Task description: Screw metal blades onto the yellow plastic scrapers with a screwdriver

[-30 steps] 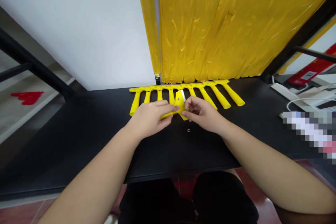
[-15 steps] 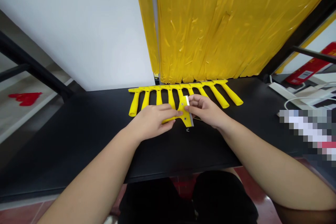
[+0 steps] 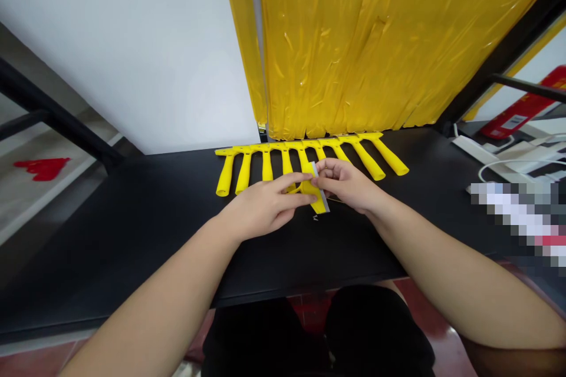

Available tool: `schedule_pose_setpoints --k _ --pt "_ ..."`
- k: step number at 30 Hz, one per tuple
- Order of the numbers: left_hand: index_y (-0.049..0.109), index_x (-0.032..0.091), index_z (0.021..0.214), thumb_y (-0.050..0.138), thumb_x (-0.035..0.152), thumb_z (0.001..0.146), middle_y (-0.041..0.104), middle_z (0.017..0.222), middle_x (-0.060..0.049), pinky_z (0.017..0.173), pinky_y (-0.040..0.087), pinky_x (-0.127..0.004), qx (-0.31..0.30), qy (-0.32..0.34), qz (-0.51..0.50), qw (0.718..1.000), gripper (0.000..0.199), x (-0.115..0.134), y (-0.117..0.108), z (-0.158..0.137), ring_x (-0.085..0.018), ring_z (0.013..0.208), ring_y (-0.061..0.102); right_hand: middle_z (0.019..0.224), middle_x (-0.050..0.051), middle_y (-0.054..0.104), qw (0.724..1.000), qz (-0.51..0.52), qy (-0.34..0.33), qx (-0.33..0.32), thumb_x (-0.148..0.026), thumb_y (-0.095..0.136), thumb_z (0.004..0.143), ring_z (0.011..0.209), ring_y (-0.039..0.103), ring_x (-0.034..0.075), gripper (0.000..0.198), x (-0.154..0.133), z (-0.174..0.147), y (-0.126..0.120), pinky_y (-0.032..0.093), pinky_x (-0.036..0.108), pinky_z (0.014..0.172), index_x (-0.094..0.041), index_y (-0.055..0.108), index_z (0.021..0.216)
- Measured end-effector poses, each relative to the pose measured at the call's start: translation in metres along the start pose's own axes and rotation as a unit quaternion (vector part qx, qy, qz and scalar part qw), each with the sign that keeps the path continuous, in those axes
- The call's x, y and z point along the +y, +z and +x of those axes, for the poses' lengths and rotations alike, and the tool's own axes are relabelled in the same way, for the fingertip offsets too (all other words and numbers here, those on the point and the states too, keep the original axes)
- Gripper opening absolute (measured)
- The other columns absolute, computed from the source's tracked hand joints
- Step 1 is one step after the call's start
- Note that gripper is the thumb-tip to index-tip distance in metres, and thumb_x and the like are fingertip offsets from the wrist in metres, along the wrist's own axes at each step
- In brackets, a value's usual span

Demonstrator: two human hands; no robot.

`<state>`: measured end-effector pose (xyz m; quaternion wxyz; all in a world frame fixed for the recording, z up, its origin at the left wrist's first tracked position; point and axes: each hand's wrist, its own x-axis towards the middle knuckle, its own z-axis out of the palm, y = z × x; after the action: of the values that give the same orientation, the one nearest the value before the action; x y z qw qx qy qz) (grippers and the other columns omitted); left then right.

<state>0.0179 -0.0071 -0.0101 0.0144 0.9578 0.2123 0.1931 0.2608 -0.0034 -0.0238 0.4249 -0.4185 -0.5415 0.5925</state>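
With fingers [image 3: 289, 181] of left hand [image 3: 260, 207] and right hand [image 3: 347, 182], pinching a yellow, silver-bladed scraper [image 3: 309, 189] between the bench [image 3: 154, 218]'s front and back edges, pointing its long axis blade-first toward the right edge.

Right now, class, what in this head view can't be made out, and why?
In the head view:
Yellow scraper: most of its handle is hidden by the left hand.
Small bits on the black table: too small to identify.
Red packet: one end cut off by the right edge.
Pale thing below it: blurred into blocks.
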Motion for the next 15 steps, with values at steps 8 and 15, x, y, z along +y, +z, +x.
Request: schedule_pose_setpoints --k 8,15 --pt "0.074 0.028 0.135 0.058 0.014 0.101 0.055 0.157 -0.014 0.091 0.063 -0.039 0.065 -0.061 -0.108 0.99 0.04 -0.012 -0.01 -0.005 -0.028 0.126 0.068 0.077 0.003 0.072 0.993 -0.111 -0.03 -0.002 -0.042 0.072 0.092 0.061 0.066 0.015 0.022 -0.006 -0.007 -0.012 0.053 0.028 0.051 -0.02 0.07 0.09" --pt "0.071 0.024 0.123 0.072 0.023 0.094 0.063 0.143 -0.012 0.046 0.053 -0.02 0.252 -0.201 -0.458 0.829 0.028 -0.022 -0.008 -0.001 -0.009 0.067 0.068 0.089 0.004 0.079 0.856 -0.455 -0.121 -0.214 -0.006 0.073 0.083 0.071 0.069 0.016 0.023 -0.001 -0.018 -0.014 0.053 0.03 0.068 -0.024 0.084 0.092"
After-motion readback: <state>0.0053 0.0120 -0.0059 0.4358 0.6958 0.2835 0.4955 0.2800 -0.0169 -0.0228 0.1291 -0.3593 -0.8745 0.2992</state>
